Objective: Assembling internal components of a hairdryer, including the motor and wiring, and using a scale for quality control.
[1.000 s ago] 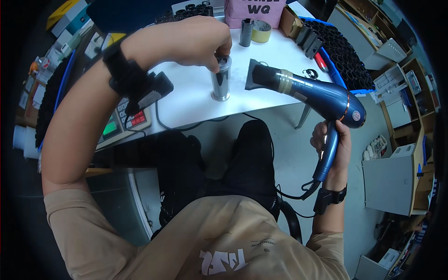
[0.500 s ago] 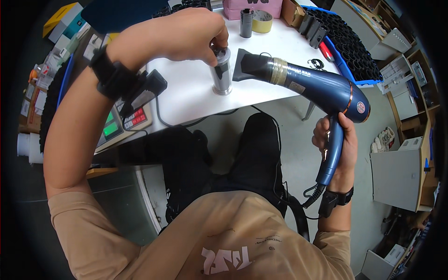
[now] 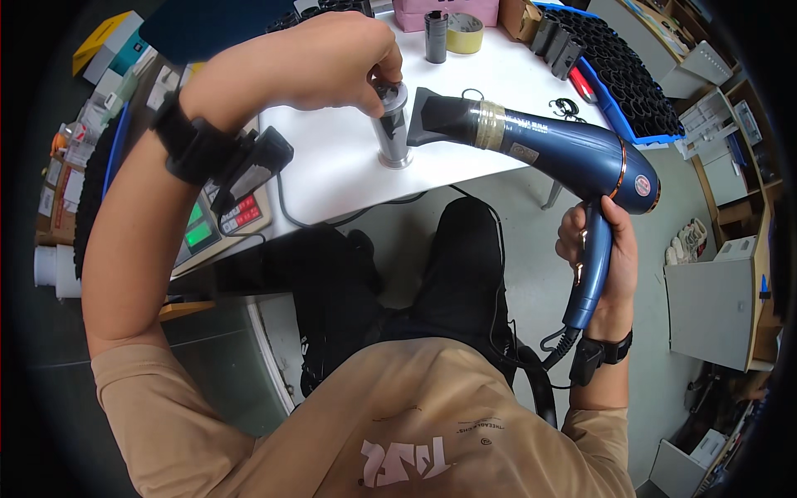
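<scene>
A dark blue hair dryer is gripped by its handle in my right hand. Tape is wrapped around its barrel, and its flat black nozzle points left, close beside a shiny metal cylinder. That cylinder stands upright on a round base near the table's front edge. From above, my left hand bends over it, thumb and fingers closed at its top around a dark part that is mostly hidden. I cannot tell whether the dryer is running.
On the white table are a black cylinder, a tape roll, black rings and a blue tray of black tubular parts. A scale sits at left. The dryer's cord hangs beside my lap.
</scene>
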### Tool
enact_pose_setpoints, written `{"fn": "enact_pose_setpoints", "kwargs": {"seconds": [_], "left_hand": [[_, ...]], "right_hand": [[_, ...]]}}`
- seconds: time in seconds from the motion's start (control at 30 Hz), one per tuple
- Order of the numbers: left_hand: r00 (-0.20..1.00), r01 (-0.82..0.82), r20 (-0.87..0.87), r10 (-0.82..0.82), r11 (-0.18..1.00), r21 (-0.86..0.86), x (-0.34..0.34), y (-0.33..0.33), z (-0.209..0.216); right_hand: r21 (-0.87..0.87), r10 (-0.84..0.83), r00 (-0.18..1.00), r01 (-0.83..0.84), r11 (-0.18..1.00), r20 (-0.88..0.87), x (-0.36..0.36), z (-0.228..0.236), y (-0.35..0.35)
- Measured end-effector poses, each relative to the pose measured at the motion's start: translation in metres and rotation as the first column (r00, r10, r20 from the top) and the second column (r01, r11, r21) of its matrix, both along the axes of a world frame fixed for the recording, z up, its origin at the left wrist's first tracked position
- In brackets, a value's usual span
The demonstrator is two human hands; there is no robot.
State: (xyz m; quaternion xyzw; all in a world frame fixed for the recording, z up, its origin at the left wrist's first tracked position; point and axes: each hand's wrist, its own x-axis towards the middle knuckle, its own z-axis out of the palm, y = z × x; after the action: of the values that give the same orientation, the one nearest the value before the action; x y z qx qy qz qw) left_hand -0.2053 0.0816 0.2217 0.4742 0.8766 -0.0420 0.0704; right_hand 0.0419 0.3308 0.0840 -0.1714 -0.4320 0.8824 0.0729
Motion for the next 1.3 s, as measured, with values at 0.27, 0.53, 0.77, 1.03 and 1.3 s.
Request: {"fn": "enact_pose_setpoints", "kwargs": {"seconds": [0.27, 0.53, 0.77, 1.03, 1.3], "left_hand": [[0.96, 0.274, 0.03, -0.277, 0.959, 0.077, 0.011, -0.008, 0.031], [0.958, 0.285, 0.016, -0.287, 0.956, 0.066, 0.0, -0.012, 0.024], [0.99, 0.056, 0.135, -0.043, 0.994, -0.094, 0.008, 0.006, 0.035], [0.988, 0.018, 0.154, 0.0, 0.993, -0.116, 0.005, 0.003, 0.031], [0.705, 0.709, -0.263, -0.658, 0.653, 0.266, -0.01, -0.028, 0.015]], "right_hand": [[0.009, 0.014, 1.0, -0.014, 1.0, -0.004, 0.001, 0.001, 0.0], [0.029, -0.01, 0.999, 0.009, 1.0, 0.03, 0.001, 0.0, -0.004], [0.045, -0.025, 0.998, 0.023, 0.999, 0.054, 0.001, 0.001, -0.006], [0.057, 0.005, 0.997, -0.01, 0.998, 0.08, 0.003, -0.004, -0.003], [0.061, 0.006, 0.994, -0.013, 0.998, 0.105, 0.003, -0.007, -0.006]]}}
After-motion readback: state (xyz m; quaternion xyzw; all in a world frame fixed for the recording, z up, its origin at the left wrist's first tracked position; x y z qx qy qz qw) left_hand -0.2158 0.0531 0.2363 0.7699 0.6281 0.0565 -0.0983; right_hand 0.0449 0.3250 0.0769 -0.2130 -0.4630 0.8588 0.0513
